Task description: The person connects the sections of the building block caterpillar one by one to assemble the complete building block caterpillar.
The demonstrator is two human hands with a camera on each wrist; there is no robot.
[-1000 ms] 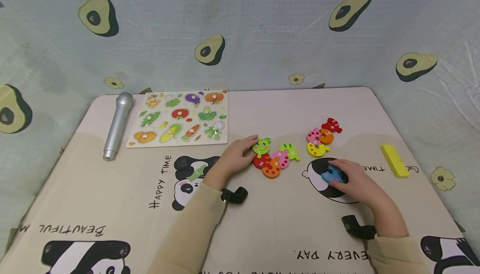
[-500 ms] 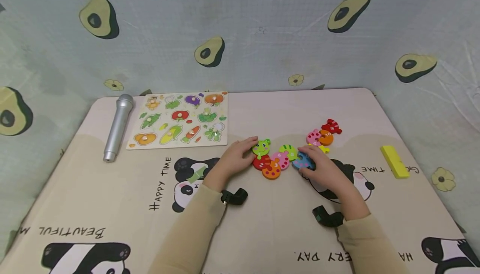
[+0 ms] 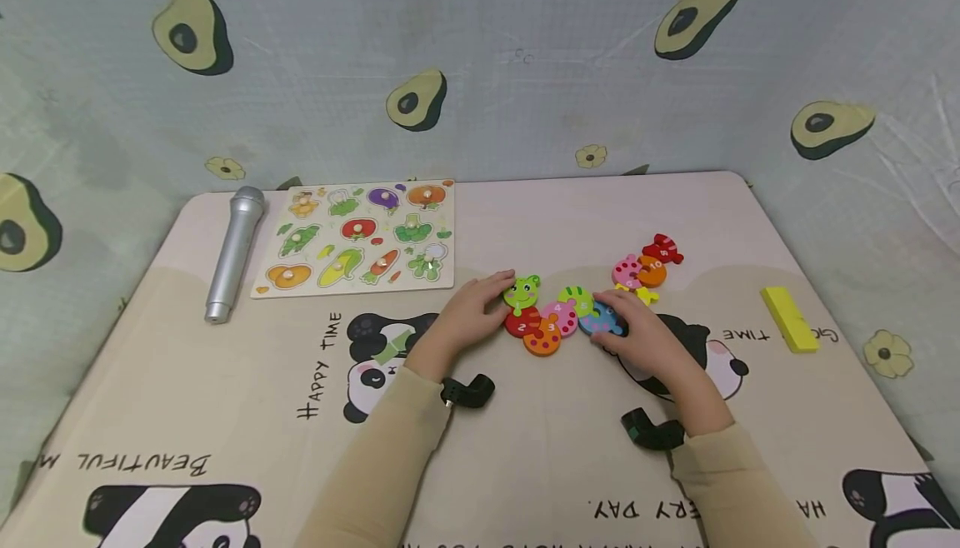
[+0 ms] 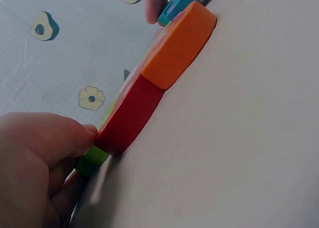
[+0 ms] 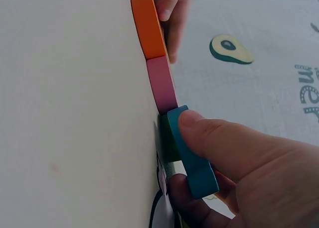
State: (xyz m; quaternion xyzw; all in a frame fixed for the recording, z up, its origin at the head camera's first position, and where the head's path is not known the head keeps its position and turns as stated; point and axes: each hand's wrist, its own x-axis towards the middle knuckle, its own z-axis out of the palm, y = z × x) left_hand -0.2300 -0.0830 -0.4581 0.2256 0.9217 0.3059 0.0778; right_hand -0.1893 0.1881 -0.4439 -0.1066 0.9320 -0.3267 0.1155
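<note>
A chain of wooden caterpillar puzzle pieces lies mid-table: a green smiling head piece [image 3: 521, 291], then red [image 3: 522, 323], orange [image 3: 543, 338], pink [image 3: 558, 319] and green striped [image 3: 576, 298] ones. My left hand [image 3: 472, 312] holds the head piece at its left side, the thumb by the red piece's corner in the left wrist view. Between thumb and fingers, my right hand [image 3: 641, 336] pinches a blue puzzle piece [image 5: 192, 153] at the chain's right end. In the right wrist view this piece stands tilted, partly over the green striped one; its far side is hidden by fingers.
Behind the right hand lie more pieces: pink [image 3: 626, 271], orange [image 3: 652, 271], red [image 3: 663, 249] and a partly hidden yellow one [image 3: 645, 294]. A yellow block [image 3: 790, 320] is at right. A vegetable puzzle board [image 3: 318, 240] and silver toy microphone [image 3: 235, 255] stand at left.
My right hand has carried the blue piece leftward from over the printed panda to the chain's right end, then shifted it slightly closer. My left hand has stayed by the head piece.
</note>
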